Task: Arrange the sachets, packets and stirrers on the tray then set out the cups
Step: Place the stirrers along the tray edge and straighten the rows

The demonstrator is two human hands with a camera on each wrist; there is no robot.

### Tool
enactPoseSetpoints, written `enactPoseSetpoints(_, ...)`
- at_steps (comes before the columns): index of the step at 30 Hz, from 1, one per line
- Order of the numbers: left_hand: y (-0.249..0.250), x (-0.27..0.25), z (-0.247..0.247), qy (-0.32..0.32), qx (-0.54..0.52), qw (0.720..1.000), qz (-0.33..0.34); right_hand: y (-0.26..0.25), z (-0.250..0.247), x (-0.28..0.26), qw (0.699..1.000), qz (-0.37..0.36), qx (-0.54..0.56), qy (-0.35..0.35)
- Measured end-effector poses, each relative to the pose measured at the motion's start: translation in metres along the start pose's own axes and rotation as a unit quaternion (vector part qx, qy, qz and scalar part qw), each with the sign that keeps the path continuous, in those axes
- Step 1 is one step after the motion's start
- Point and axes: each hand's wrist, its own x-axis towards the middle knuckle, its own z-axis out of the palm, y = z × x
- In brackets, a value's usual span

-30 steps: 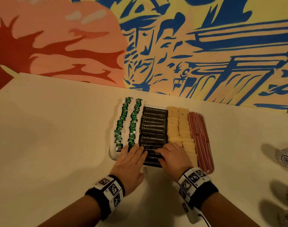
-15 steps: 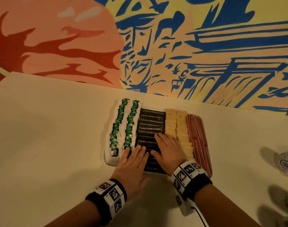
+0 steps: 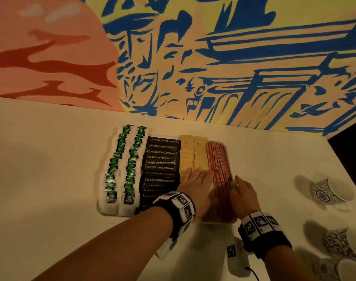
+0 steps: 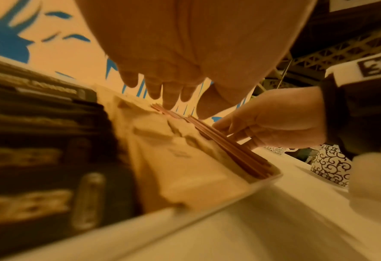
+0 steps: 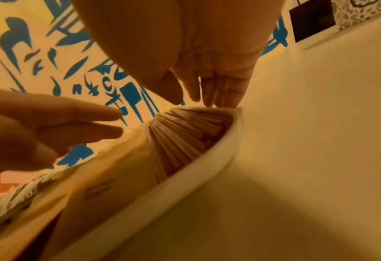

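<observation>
The stirrers (image 3: 218, 169) lay along the right edge of the tray (image 3: 219, 221); thin, light and loose, likely to roll. My left hand (image 3: 197, 185) lay flat beside them, my right hand (image 3: 243, 191) nudged them with straight fingers (image 5: 220, 95), holding nothing

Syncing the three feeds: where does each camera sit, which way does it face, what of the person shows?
Head: on the head, looking forward and down at the tray; both forearms, left hand and right hand show.
Left wrist: under the left palm, facing along the fingers over the sugar packets; the right hand shows too.
Right wrist: under the right palm, facing along the tray rim; left fingers at left.
Shared: all three see the red stirrers.
</observation>
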Motion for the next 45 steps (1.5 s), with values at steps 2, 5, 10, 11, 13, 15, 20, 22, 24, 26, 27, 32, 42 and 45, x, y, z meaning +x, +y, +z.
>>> enactPoseSetpoints(2,0.007,0.012,0.005,-0.009,-0.025,1.0,-0.016,-0.001,0.0,0.002,1.0,-0.014,0.001,-0.001)
enactPoseSetpoints(5,0.009,0.027,0.014,-0.015,-0.032,0.998,-0.053,0.001,0.003,0.004,0.998,-0.063,-0.029,-0.006)
enactPoseSetpoints(10,0.013,0.035,0.023,0.003,0.003,0.998,-0.07,0.006,0.007,0.004,0.997,-0.072,-0.014,-0.008)
enactPoseSetpoints(11,0.015,0.033,0.02,0.011,-0.005,0.997,-0.07,0.007,0.008,0.004,0.997,-0.074,0.0,-0.005)
enactPoseSetpoints(13,0.017,0.022,0.009,0.025,-0.042,0.996,-0.072,0.011,0.006,0.004,0.997,-0.062,0.036,0.0)
enactPoseSetpoints(15,0.013,0.002,-0.007,0.073,-0.068,0.993,-0.054,0.016,0.003,-0.001,0.997,-0.038,0.061,-0.002)
enactPoseSetpoints(20,-0.052,-0.082,-0.036,0.263,-0.111,0.955,-0.084,0.041,-0.004,-0.023,0.998,-0.01,0.062,-0.022)
enactPoseSetpoints(22,-0.101,-0.117,-0.036,0.31,-0.131,0.925,-0.174,0.048,-0.005,-0.036,0.998,-0.019,0.056,-0.015)
enactPoseSetpoints(24,-0.15,-0.146,-0.027,0.318,-0.154,0.894,-0.277,0.053,-0.006,-0.048,0.997,-0.031,0.064,-0.011)
enactPoseSetpoints(26,-0.181,-0.167,-0.013,0.282,-0.208,0.866,-0.358,0.059,-0.005,-0.057,0.997,-0.028,0.077,-0.014)
enactPoseSetpoints(27,-0.193,-0.174,-0.003,0.254,-0.234,0.857,-0.383,0.061,-0.003,-0.06,0.997,-0.025,0.078,-0.011)
enactPoseSetpoints(32,-0.201,-0.175,0.026,0.215,-0.437,0.786,-0.381,0.06,0.003,-0.063,0.997,-0.014,0.077,0.011)
enactPoseSetpoints(42,-0.192,-0.162,0.027,0.239,-0.546,0.707,-0.379,0.055,0.009,-0.064,0.996,0.008,0.075,0.046)
enactPoseSetpoints(45,-0.193,-0.16,0.027,0.233,-0.554,0.702,-0.382,0.055,0.011,-0.065,0.995,0.013,0.085,0.052)
